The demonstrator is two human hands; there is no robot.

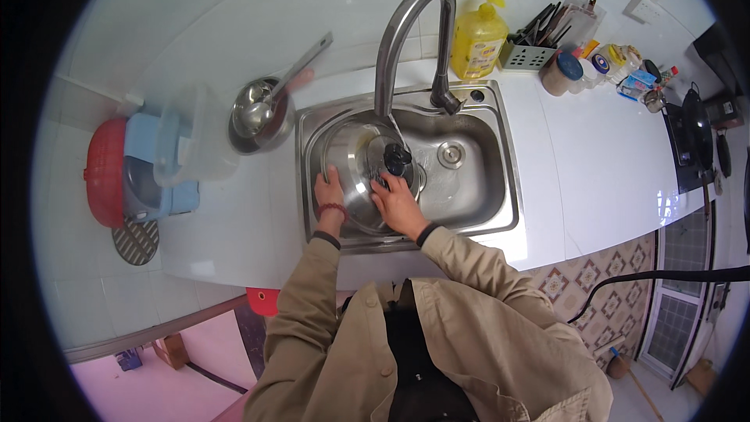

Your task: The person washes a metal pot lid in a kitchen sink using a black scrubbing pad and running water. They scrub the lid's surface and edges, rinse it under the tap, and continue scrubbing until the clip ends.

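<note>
A glass pot lid [355, 155] with a metal rim and a black knob [397, 159] rests tilted in the left part of the steel sink [477, 205]. My left hand [329, 193] grips the lid's left edge, thumb uppermost. On the glass, just below the knob, my right hand [401, 202] presses a small dark thing [381, 181] with its fingertips; most of it is hidden, so its kind is unclear. A thin stream of water [398, 129] runs from the gooseneck faucet [385, 58] onto the lid near the knob.
Left of the sink stand a steel bowl with ladles [258, 117], a clear plastic container [196, 146] and a red basket [105, 173]. Behind the sink is a yellow soap bottle [477, 44]. Farther right are a utensil holder [527, 57], several jars [562, 73] and a black wok [697, 129].
</note>
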